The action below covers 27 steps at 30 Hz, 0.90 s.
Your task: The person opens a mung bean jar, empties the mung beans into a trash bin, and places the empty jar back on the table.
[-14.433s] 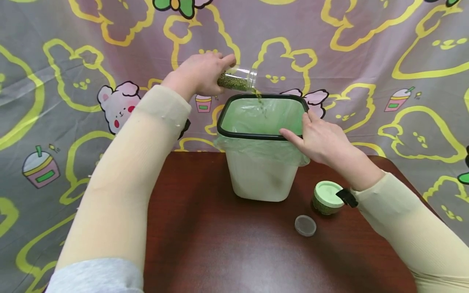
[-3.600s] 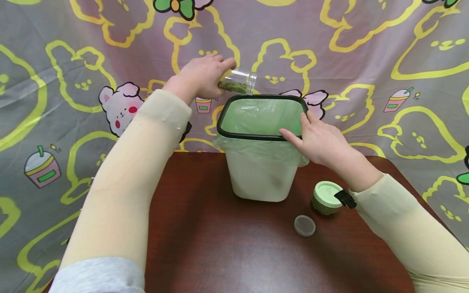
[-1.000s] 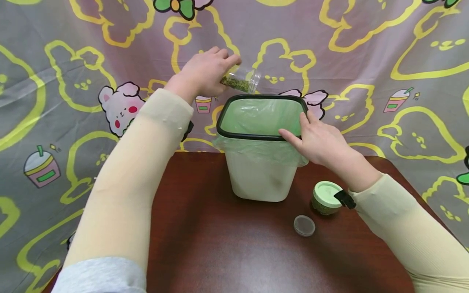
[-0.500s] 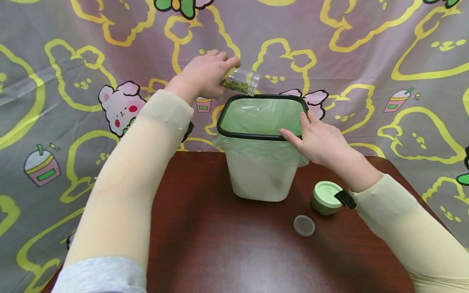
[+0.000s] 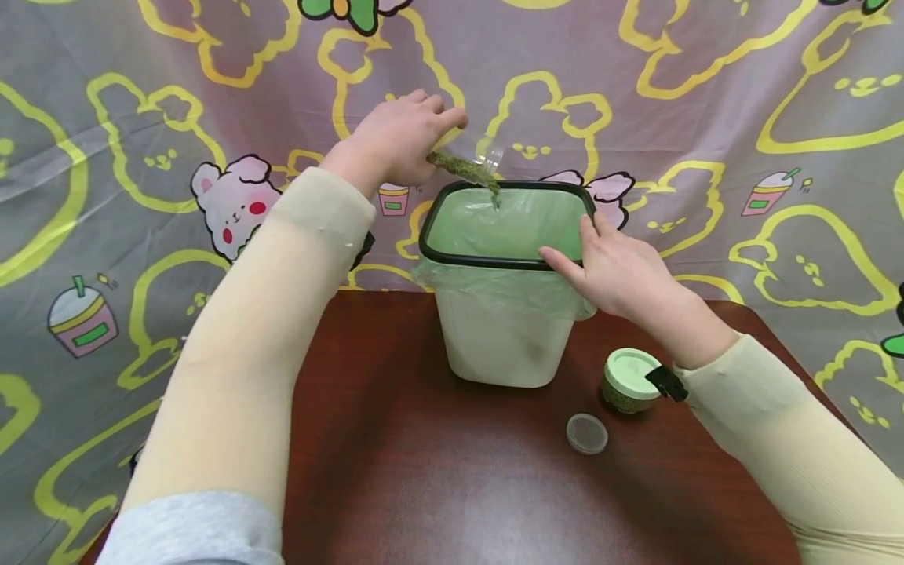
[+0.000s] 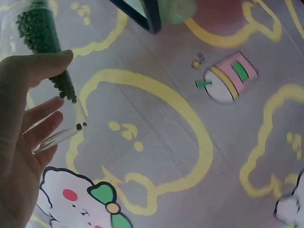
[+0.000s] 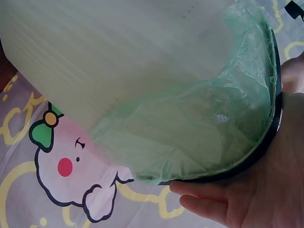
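Note:
My left hand [image 5: 395,141] grips a clear jar [image 5: 489,157] tilted mouth-down over the back rim of a white trash bin [image 5: 504,337]. Small green mung-like beans [image 5: 459,167] run along the jar's lower side, and a thin stream falls inside the bin. In the left wrist view, thumb and fingers close around the jar, with beans [image 6: 40,35] sliding toward its mouth. A green bag [image 5: 508,290] lines the bin under a black rim [image 5: 487,263]. My right hand [image 5: 617,267] rests against the rim's front right corner, its fingers fairly straight along the outside.
Right of the bin stands a short jar [image 5: 628,384] with a pale green lid, also holding small grains. A clear round lid [image 5: 587,434] lies in front of it on the dark wooden table [image 5: 438,471]. A patterned curtain [image 5: 692,133] hangs behind.
The left hand has tipped the jar further down, and beans stream out where half a second ago none fell. Fewer beans are in it than 14 seconds ago. The right hand stays put.

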Tool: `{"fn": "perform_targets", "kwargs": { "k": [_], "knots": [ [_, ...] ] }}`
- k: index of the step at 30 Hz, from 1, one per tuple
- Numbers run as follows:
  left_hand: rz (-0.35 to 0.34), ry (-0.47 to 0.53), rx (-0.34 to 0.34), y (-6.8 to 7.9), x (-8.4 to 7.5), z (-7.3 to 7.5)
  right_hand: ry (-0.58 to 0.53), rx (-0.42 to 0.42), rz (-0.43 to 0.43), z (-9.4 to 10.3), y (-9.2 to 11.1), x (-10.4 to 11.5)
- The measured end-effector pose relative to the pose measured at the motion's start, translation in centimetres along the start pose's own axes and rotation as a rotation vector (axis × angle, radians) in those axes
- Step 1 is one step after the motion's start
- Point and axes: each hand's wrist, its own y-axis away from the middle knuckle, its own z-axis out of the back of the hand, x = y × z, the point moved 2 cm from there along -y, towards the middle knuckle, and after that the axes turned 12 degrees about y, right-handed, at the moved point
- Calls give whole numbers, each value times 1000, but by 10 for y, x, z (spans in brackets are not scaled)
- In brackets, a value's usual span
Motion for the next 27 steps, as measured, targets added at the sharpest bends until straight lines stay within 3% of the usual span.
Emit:
{"fn": "perform_targets", "kwargs": {
  "k": [16,21,27],
  "knots": [
    [0,21,9,1,3,-2,-1,-11,1,1,1,0],
    [12,31,-23,1,3,2,-3,-13,2,2,1,0],
    [7,23,11,0,2,-1,-7,-15,1,2,1,0]
  ]
}}
